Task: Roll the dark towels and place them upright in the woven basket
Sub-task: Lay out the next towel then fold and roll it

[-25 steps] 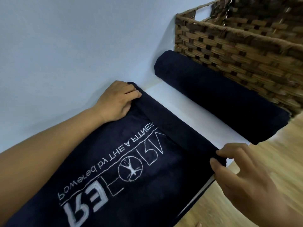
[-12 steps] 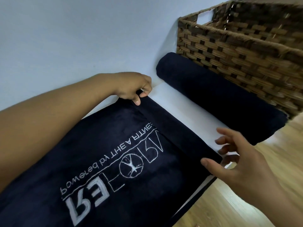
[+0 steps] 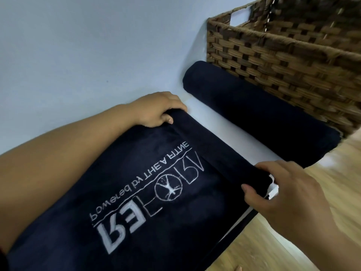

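Head view looks down on a flat navy towel with white printed lettering [image 3: 156,192], spread over a white tabletop [image 3: 224,133] from the frame's centre out to 7 o'clock. Its far edge is turned over into a narrow rolled-over band [image 3: 214,145], whose long axis runs from 10 o'clock to 4 o'clock. The left hand [image 3: 158,110] sits at the 10 o'clock end, fingers curled over the band and thumb pressed on top. The right hand [image 3: 283,190] grips the 4 o'clock end, thumb on the upper face and fingers wrapped round the far side, right at the table edge above the wooden floor [image 3: 293,241]. With one hand at each end, neither is nearer; the roll will probably have to travel square to that axis, toward 7 o'clock. A finished rolled navy towel [image 3: 254,114] lies on its side, parallel to the band, toward 1 o'clock, touching the brown woven wicker basket [image 3: 293,55] beyond it and not yet stood inside.
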The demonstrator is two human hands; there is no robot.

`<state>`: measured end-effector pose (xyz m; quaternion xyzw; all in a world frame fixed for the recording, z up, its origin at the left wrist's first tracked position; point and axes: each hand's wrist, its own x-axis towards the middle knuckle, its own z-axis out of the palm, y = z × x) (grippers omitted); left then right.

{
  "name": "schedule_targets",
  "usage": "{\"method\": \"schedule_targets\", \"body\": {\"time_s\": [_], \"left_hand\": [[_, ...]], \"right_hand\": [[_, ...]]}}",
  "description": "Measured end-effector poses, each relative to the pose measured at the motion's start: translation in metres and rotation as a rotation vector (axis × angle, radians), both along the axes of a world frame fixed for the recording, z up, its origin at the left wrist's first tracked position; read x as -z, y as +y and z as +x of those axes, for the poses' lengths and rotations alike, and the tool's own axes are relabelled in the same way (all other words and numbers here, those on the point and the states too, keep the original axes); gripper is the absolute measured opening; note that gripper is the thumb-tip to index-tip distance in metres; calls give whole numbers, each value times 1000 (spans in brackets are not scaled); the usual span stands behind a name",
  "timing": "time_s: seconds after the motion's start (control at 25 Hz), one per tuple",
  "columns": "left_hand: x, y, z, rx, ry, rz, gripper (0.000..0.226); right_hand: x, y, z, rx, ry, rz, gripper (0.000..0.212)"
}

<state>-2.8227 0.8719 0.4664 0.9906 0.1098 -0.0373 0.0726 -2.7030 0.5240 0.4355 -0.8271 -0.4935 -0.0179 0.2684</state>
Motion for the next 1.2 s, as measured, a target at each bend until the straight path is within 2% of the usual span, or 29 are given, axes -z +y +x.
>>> {"method": "schedule_targets", "body": {"time_s": [0.08, 0.16, 0.28, 0.4, 0.48, 0.56, 0.68, 0.76, 0.8, 0.84, 0.96, 1.04, 1.2], "left_hand": [[17, -2, -8, 40, -206, 55, 45], [36, -4, -23, 29, -353, 98, 46], [50, -11, -53, -35, -411, 83, 50], [49, -21, -81, -49, -459, 73, 44], [36, -22, -88, -71, -441, 142, 45], [14, -19, -81, -102, -328, 183, 46], [-19, -18, -48, -49, -50, 248, 48], [-31, -17, -22, 1, 167, 310, 62], [-33, -17, -11, 12, 244, 300, 67], [-33, -16, -4, 22, 293, 246, 71], [-27, -12, -1, -25, 415, -61, 72], [-23, -14, -8, 0, 380, -75, 62], [-11, -17, -19, 59, 94, 48, 56]], "right_hand": [[8, -2, 2, -37, -189, 85, 38], [15, -3, -3, -77, -285, 166, 35], [24, -1, -15, -198, -356, 242, 13], [29, -4, -22, -369, -409, 254, 4], [23, -6, -23, -442, -342, 261, 10], [11, -4, -21, -443, -156, 241, 20], [-11, 2, -15, -283, 119, 180, 9], [-16, 8, -10, -157, 309, 48, 44], [-16, 9, -8, -95, 403, -38, 56], [-16, 9, -7, -53, 477, -122, 57], [-20, 7, -17, -20, 534, -182, 35], [-20, 5, -26, -19, 495, -141, 30], [-2, 5, -30, -37, 336, -19, 35]]}}
